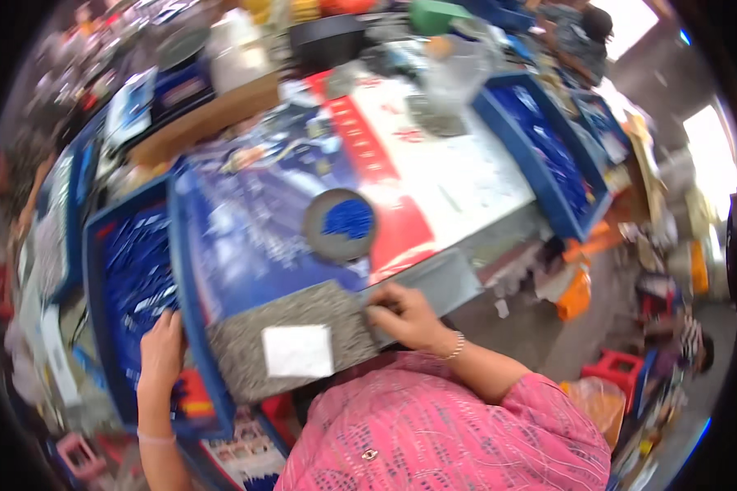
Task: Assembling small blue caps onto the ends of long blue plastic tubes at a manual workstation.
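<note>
My left hand (pixel 163 348) reaches into the blue tray (pixel 180 245) on the left, its fingers bunched over many thin, shiny blue pieces (pixel 135 262). Whether a piece is between those fingertips is too blurred to make out. At the right end of a speckled grey slab (pixel 246 348), my right hand (pixel 409 315) has its fingers curled in a pinch; what it holds, if anything, is hidden. A white square (pixel 298 351) lies on the slab. Just beyond stands a round grey dish (pixel 318 237) with small blue pieces (pixel 348 219) in it.
A blue, red and white printed sheet (pixel 254 213) covers the tabletop. Another blue tray (pixel 540 155) of blue pieces stands at the far right. Behind are a cardboard strip (pixel 205 119) and a clear plastic bag (pixel 458 74). Red stools (pixel 614 372) stand on the floor at right.
</note>
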A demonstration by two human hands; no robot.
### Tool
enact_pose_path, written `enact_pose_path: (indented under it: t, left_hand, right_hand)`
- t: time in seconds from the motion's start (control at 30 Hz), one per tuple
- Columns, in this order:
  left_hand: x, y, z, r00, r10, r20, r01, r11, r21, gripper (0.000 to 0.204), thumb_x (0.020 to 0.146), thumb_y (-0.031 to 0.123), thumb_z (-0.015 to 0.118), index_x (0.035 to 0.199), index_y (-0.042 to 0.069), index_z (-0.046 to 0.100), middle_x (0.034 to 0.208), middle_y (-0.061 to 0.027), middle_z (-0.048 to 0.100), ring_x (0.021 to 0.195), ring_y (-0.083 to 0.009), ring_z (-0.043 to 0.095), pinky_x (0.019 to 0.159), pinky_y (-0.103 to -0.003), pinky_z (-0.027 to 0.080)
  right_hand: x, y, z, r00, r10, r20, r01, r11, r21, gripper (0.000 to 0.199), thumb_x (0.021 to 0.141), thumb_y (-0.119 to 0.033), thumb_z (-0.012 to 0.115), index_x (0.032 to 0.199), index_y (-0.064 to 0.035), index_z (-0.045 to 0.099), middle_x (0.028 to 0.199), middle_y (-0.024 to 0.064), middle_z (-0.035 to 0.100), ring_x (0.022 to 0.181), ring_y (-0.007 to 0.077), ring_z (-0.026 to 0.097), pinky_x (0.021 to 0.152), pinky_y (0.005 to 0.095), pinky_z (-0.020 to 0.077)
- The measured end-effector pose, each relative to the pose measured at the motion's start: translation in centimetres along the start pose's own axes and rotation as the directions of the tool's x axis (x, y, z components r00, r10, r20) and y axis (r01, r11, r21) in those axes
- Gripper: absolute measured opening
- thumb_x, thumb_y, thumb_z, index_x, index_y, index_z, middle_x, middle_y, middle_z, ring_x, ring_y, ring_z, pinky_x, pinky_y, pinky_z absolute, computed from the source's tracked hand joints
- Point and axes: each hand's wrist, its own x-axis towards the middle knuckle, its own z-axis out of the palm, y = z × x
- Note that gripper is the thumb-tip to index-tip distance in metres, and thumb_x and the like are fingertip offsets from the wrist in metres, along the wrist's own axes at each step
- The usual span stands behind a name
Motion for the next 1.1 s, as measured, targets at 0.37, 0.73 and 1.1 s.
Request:
enact_pose_path:
  t: [0.37,0.73,1.1]
  left_hand:
    - [-2.9,0.1,-3.9,0.822,-0.287,-0.492,0.199,0.954,-0.223,0.017,0.080,-0.005,0.048,0.096,0.000,0.052,0.090,-0.0139,0.053,0.081,-0.0267,0.057,0.067,-0.035,0.047]
    - [-3.5,20.3,-2.4,0.715,-0.699,-0.022,-0.360,-0.341,-0.868,0.026,0.074,-0.016,0.052,0.089,0.003,0.043,0.077,-0.0108,0.049,0.059,-0.0171,0.055,0.053,-0.028,0.052]
    - [-4.9,21.4,1.6,0.929,-0.363,-0.071,-0.085,-0.022,-0.996,0.011,0.080,-0.009,0.054,0.089,-0.003,0.053,0.083,-0.0143,0.061,0.073,-0.0182,0.062,0.064,-0.026,0.051]
  right_hand:
    - [-0.1,0.0,-0.3,0.987,-0.163,-0.001,0.163,0.986,0.023,0.014,0.082,-0.011,0.060,0.091,-0.0002,0.057,0.068,0.0053,0.056,0.058,0.0080,0.049,0.053,0.0251,0.0391]
    - [-1.1,-7.1,3.1,0.878,-0.012,0.478,-0.246,0.845,0.474,0.037,0.081,-0.006,0.062,0.115,-0.0019,0.049,0.086,0.0019,0.056,0.070,0.0034,0.050,0.059,0.0189,0.0400]
    - [-1.3,-6.0,1.8,0.897,0.096,0.432,-0.292,0.861,0.416,0.013,0.084,-0.010,0.063,0.090,-0.0004,0.056,0.074,0.0025,0.059,0.061,0.0057,0.054,0.053,0.0201,0.0442]
